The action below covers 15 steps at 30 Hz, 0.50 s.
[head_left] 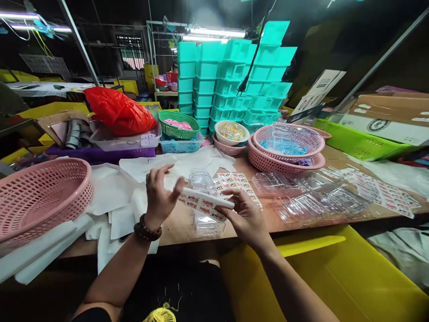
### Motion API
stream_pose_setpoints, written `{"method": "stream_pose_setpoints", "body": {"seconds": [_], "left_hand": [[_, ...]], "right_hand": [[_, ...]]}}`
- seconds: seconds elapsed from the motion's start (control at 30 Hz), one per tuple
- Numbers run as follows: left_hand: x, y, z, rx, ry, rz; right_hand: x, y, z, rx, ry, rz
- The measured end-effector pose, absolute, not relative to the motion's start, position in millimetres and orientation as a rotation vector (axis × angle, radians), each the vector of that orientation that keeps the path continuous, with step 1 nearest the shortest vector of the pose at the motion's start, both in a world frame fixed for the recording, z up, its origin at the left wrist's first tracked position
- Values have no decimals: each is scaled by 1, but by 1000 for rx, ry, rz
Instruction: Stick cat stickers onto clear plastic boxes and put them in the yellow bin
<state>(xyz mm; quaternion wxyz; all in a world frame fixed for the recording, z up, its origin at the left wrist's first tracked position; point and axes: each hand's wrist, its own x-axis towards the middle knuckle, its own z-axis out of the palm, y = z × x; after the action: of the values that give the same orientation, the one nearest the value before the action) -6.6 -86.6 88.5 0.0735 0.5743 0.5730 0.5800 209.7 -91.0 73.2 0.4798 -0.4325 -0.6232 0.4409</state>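
A brown table (179, 226) runs across the near side of a dim workroom, with stacked turquoise bins (231, 76) at its far side. A pink basket (43, 190) sits at left, a red bag (119, 112) farther back. Over a clear plastic box (209, 227) is a printed white sheet (203, 204), pinched by the right hand (247, 219). The left hand (159, 197) has loosely spread fingers; whether its thumb touches the sheet's left end, I cannot tell.

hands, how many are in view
2: the left hand at the left end of the stickers, the right hand holding their right end.
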Motion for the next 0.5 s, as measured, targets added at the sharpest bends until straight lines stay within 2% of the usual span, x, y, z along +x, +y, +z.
{"method": "stream_pose_setpoints", "body": {"seconds": [0.1,0.27,0.37,0.5], "left_hand": [[-6,-109,91,2078,1474,1425],[-1,-110,92,1945,1212,789],[-3,-105,88,1965,1180,604],[-8,-101,78,1983,1196,592]], "right_hand": [[218,-105,71,-1061,-1655,1119],[223,-112,73,-1045,-1781,1145],[225,-113,71,-1005,-1866,1112],[229,-113,65,-1099,-1841,1164]]}}
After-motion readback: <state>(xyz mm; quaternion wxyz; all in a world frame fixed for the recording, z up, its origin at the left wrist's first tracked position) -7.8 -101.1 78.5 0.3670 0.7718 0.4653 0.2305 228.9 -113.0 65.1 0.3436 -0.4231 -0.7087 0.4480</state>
